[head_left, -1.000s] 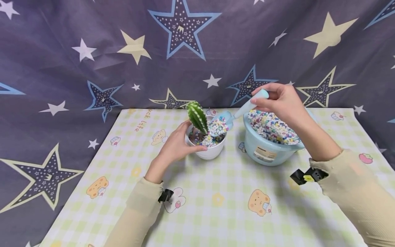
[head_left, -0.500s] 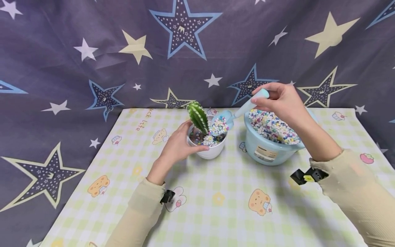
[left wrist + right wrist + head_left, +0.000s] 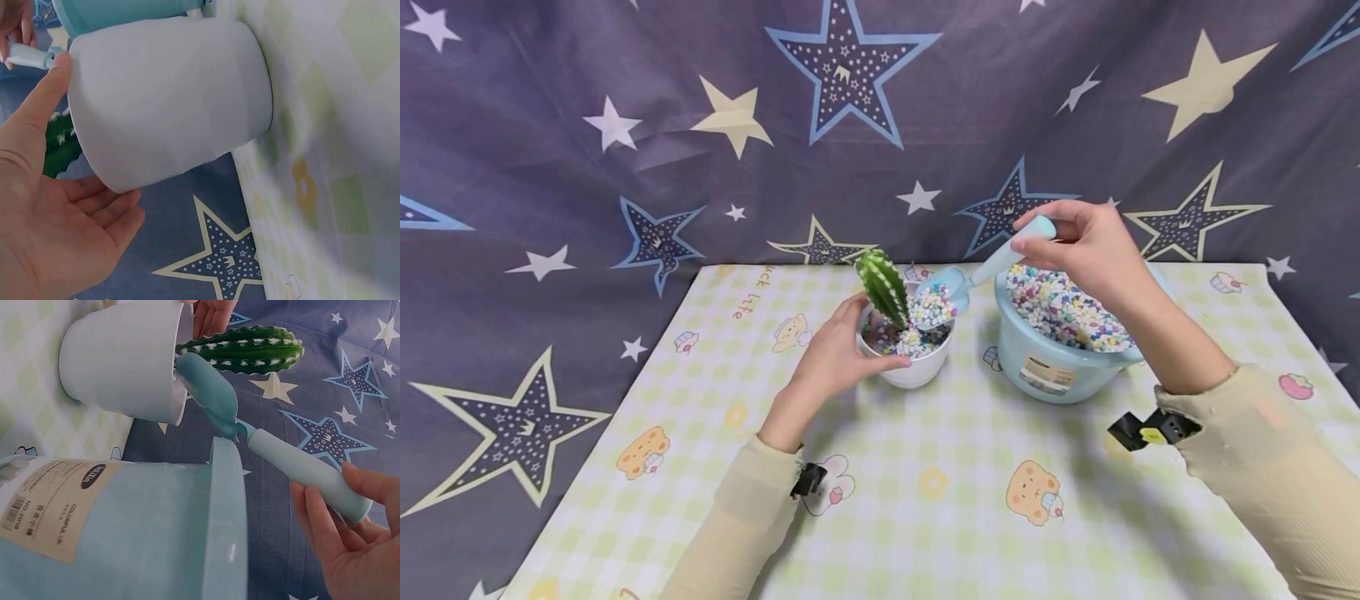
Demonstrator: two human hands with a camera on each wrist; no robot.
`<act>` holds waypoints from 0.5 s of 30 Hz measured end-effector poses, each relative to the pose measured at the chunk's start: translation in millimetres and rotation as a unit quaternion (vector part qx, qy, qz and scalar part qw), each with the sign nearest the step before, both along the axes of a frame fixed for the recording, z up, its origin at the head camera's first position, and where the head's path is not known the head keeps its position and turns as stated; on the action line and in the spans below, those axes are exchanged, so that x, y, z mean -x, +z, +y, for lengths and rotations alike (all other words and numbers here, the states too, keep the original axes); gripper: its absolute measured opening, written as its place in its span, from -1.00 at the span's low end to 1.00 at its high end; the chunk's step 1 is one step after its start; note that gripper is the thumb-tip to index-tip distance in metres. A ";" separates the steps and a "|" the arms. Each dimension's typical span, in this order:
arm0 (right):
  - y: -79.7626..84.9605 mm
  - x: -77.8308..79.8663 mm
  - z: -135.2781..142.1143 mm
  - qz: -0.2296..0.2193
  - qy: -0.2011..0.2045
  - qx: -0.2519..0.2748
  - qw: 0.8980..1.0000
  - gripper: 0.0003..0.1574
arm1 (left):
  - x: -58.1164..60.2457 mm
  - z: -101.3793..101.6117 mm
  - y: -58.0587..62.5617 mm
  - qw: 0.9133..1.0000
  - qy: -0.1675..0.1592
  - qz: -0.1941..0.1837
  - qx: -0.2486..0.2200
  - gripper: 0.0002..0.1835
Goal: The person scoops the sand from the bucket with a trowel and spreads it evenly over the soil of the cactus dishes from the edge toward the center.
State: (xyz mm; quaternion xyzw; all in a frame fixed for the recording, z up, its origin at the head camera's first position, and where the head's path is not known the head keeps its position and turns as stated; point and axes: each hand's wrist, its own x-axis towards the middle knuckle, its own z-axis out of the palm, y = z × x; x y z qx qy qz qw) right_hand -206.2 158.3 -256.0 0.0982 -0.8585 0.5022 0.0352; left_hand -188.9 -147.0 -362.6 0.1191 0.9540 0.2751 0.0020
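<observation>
A white flowerpot (image 3: 913, 371) stands on the table with a green cactus (image 3: 883, 287) leaning left in it. My left hand (image 3: 835, 350) holds the pot at its rim, thumb on the near side and fingers round the left side. Between thumb and fingers of my right hand (image 3: 1086, 242) is the handle end of a light blue toy shovel (image 3: 1000, 262). Its blade slants down over the pot's right rim, beside the cactus, loaded with small multicoloured pebbles (image 3: 932, 307). More pebbles cover part of the pot's inside. In the right wrist view the shovel's underside (image 3: 209, 387) shows.
A light blue tub (image 3: 1045, 367) heaped with similar pebbles (image 3: 1060, 312) stands right of the pot, under my right forearm. A green-checked cloth (image 3: 925, 533) covers the table. Behind its back edge hangs a dark curtain (image 3: 685, 192) with stars.
Both hands, the pot and the shovel keep nearly the same places. The whole head view has shifted slightly.
</observation>
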 end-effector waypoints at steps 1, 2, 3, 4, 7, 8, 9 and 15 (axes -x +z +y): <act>-0.1 0.1 -0.1 0.000 0.000 0.000 1.000 -0.71 | 1.1 -1.4 -0.6 1.000 -0.003 -0.003 -0.002 0.24; -0.2 0.1 -0.3 0.001 0.001 0.001 1.000 -0.70 | 2.5 -2.9 -1.1 1.000 -0.006 -0.007 -0.004 0.25; -0.4 0.0 -0.4 0.003 0.001 0.000 1.000 -0.70 | 3.9 -4.3 -1.6 1.000 -0.010 -0.010 -0.005 0.25; -0.5 -0.1 -0.6 0.003 0.000 0.000 1.000 -0.71 | 5.1 -5.7 -2.0 1.000 -0.013 -0.014 -0.007 0.25; -0.6 -0.6 -1.0 0.006 0.000 -0.004 1.000 -0.70 | 7.4 -8.1 -2.9 1.000 -0.016 -0.021 -0.005 0.26; -0.7 -0.8 -1.0 0.009 0.000 -0.006 1.000 -0.70 | 7.5 -8.4 -2.8 1.000 -0.015 -0.022 -0.004 0.26; -0.7 -1.1 -1.0 0.012 -0.001 -0.009 1.000 -0.70 | 7.5 -8.4 -2.7 1.000 -0.014 -0.023 -0.003 0.26; 0.1 -3.1 -1.0 0.029 -0.004 -0.020 0.999 -0.69 | 6.3 -6.8 -1.8 1.000 -0.010 -0.018 -0.003 0.25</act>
